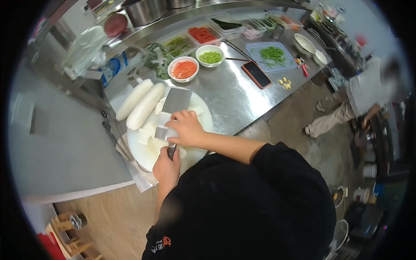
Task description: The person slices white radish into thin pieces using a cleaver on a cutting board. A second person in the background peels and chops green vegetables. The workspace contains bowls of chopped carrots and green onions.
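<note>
My left hand [166,167] is wrapped around the dark handle [172,151] of a kitchen knife, over the near part of a round white cutting board [207,118]. The fingers of my right hand [189,130] are bent over a pale white radish piece [164,118] and the grey blade [160,133] beside it. Farther up the board shows a wide grey cleaver blade [177,99]; whether it belongs to the same knife is hidden. Cut white chunks [146,135] lie around the blade. Two long peeled white radishes [146,106] rest at the board's left.
Beyond the board stand bowls of shredded carrot [183,69] and chopped greens [210,57]. A phone [256,74], chopsticks [237,50], garlic cloves [284,83] and a blue tray [255,52] of cut green vegetables occupy the steel counter [229,108]. A person [364,91] stands at right.
</note>
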`<control>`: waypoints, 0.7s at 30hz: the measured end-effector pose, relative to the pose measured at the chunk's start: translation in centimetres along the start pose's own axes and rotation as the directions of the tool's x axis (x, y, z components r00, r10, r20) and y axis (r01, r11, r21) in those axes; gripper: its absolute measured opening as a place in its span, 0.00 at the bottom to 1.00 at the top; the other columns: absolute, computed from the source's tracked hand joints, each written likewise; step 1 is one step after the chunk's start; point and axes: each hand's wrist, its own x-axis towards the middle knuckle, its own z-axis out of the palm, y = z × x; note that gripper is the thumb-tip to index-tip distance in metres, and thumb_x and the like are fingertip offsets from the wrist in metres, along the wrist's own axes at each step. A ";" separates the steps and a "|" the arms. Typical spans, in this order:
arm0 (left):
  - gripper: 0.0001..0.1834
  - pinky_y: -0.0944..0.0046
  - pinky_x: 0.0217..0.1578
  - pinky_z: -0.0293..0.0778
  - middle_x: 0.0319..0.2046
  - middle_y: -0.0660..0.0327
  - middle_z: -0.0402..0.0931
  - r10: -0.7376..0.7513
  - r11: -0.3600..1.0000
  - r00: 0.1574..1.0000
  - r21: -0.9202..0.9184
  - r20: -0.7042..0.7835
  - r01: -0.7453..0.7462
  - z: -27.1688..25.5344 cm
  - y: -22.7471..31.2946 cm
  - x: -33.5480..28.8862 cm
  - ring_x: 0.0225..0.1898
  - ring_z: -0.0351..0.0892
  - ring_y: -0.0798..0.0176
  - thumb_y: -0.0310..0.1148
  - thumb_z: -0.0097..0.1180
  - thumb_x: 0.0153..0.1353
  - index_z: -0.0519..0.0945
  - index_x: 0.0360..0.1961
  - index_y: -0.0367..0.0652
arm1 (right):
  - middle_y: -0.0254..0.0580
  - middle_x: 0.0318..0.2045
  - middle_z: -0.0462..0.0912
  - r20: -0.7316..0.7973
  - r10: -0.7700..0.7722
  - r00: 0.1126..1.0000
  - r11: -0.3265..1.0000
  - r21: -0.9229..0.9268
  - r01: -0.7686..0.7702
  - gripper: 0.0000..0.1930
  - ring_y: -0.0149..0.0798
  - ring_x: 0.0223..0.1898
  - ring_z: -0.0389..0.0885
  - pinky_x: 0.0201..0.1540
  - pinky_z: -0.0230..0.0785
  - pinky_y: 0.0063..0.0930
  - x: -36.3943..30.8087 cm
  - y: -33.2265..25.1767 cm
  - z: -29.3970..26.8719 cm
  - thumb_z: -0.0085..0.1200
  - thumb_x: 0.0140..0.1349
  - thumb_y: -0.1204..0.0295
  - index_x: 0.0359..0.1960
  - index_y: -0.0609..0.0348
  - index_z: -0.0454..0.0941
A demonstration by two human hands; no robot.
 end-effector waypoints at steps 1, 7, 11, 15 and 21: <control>0.18 0.51 0.32 0.72 0.30 0.51 0.80 -0.002 1.000 1.000 0.000 0.015 0.002 0.1 -0.2 -0.1 0.32 0.79 0.45 0.45 0.55 0.58 0.74 0.44 0.44 | 0.39 0.43 0.72 -0.006 -0.014 1.000 1.000 0.005 0.014 0.24 0.44 0.44 0.68 0.46 0.55 0.40 -0.2 0.5 0.4 0.64 0.41 0.56 0.42 0.47 0.79; 0.18 0.52 0.32 0.72 0.30 0.50 0.80 0.003 0.999 1.000 0.040 -0.009 -0.003 -1.2 -1.5 -1.1 0.32 0.79 0.45 0.44 0.54 0.59 0.74 0.42 0.42 | 0.39 0.38 0.75 -0.049 -0.095 0.994 0.995 0.012 0.096 0.23 0.43 0.42 0.69 0.46 0.55 0.38 2.1 1.0 0.8 0.63 0.41 0.58 0.42 0.48 0.78; 0.18 0.51 0.32 0.72 0.30 0.49 0.79 0.016 0.997 1.000 0.078 0.003 -0.016 -2.6 -2.1 -1.9 0.32 0.79 0.44 0.43 0.56 0.59 0.74 0.42 0.40 | 0.41 0.33 0.77 -0.081 -0.059 0.995 0.997 -0.051 0.055 0.27 0.45 0.41 0.71 0.45 0.56 0.38 4.6 2.6 1.0 0.63 0.38 0.55 0.44 0.49 0.76; 0.17 0.50 0.32 0.72 0.30 0.48 0.79 0.045 0.995 0.999 0.085 0.008 -0.045 -3.0 -4.0 -3.1 0.32 0.79 0.43 0.41 0.56 0.58 0.74 0.42 0.40 | 0.40 0.34 0.79 0.023 0.015 1.000 1.000 0.016 -0.015 0.30 0.44 0.42 0.73 0.47 0.56 0.38 8.0 4.9 1.9 0.63 0.37 0.53 0.46 0.47 0.76; 0.17 0.49 0.32 0.72 0.30 0.46 0.79 0.044 0.999 0.998 0.015 0.039 -0.045 -4.0 -4.4 -4.6 0.32 0.79 0.41 0.41 0.57 0.57 0.75 0.42 0.39 | 0.37 0.39 0.80 0.377 -0.029 0.926 0.999 -0.030 0.043 0.30 0.43 0.48 0.73 0.55 0.52 0.46 10.6 5.3 2.2 0.64 0.38 0.47 0.46 0.43 0.78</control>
